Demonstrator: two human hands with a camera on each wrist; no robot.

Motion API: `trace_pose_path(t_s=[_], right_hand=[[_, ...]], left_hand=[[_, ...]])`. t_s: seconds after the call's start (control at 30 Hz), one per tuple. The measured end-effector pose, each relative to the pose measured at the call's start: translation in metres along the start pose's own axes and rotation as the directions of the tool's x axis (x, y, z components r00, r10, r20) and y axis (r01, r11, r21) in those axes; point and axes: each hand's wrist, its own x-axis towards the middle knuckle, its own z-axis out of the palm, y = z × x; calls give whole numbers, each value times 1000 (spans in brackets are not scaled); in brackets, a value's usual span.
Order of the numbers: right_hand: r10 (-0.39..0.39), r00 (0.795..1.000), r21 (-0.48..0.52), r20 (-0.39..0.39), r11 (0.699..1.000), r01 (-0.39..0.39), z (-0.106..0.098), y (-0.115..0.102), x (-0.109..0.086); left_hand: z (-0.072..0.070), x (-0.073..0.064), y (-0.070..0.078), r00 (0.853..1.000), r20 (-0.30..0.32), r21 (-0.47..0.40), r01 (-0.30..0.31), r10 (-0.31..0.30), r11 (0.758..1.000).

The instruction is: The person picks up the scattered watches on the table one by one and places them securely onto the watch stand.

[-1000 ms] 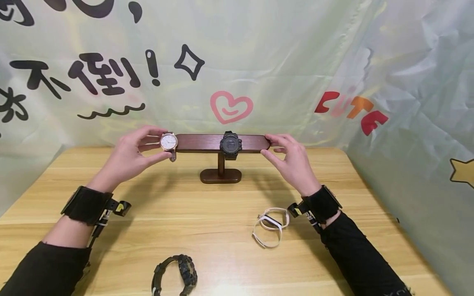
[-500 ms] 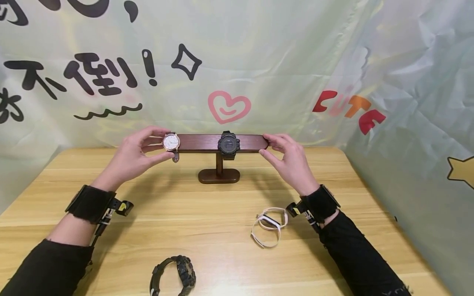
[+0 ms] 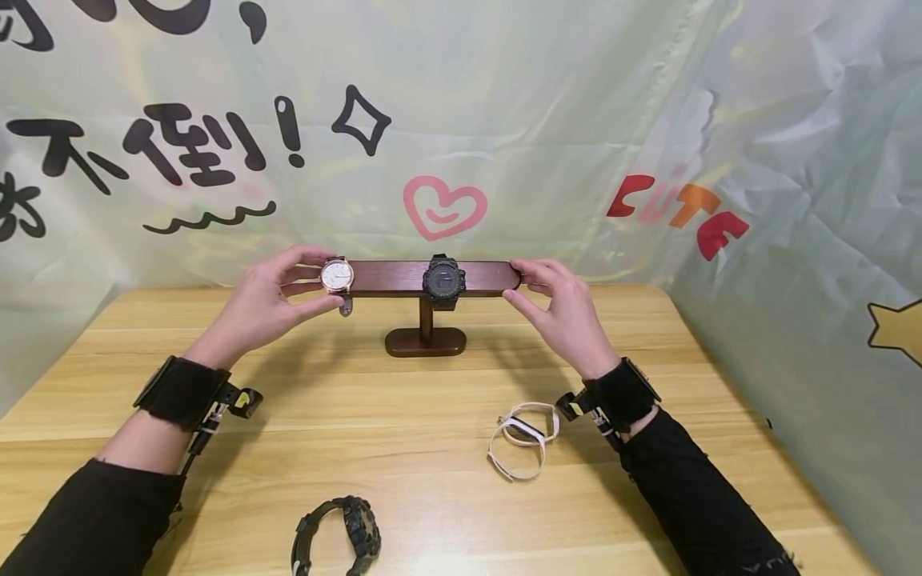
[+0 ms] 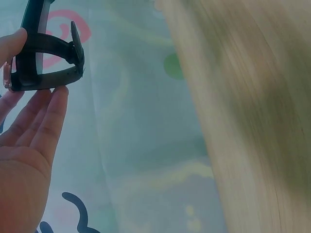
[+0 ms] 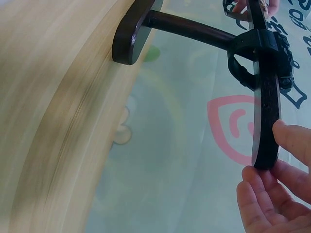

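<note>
A dark wooden watch stand [image 3: 389,278] with an oval base stands at the back of the table. My left hand [image 3: 270,300] pinches a white-faced wristwatch [image 3: 337,276] at the bar's left end, thumb below and fingers above. In the left wrist view, the bar runs through the loop of its dark strap [image 4: 60,77], whose free end sticks out behind. The bar's right end sits between the thumb and fingers of my right hand [image 3: 558,312], also seen in the right wrist view. A black digital watch [image 3: 443,280] is wrapped around the bar near its middle.
On the wooden table [image 3: 418,400] lie two pale wristbands [image 3: 526,440], overlapping, near my right wrist. Another black watch [image 3: 360,528] lies at the front edge of the view. A printed cloth backdrop [image 3: 547,144] hangs close behind the stand and along the right side.
My left hand has moved the white-faced watch slightly right along the bar. My right hand keeps its place on the bar's end. The head view has shifted a little.
</note>
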Motion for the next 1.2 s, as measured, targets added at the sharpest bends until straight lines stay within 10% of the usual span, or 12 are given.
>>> trace_pose_path(t_s=[1.2], right_hand=[[-5,1000,15,2,1000,5,0,1,0]], left_hand=[[17,14,8,997,33,76,-76,74,994]])
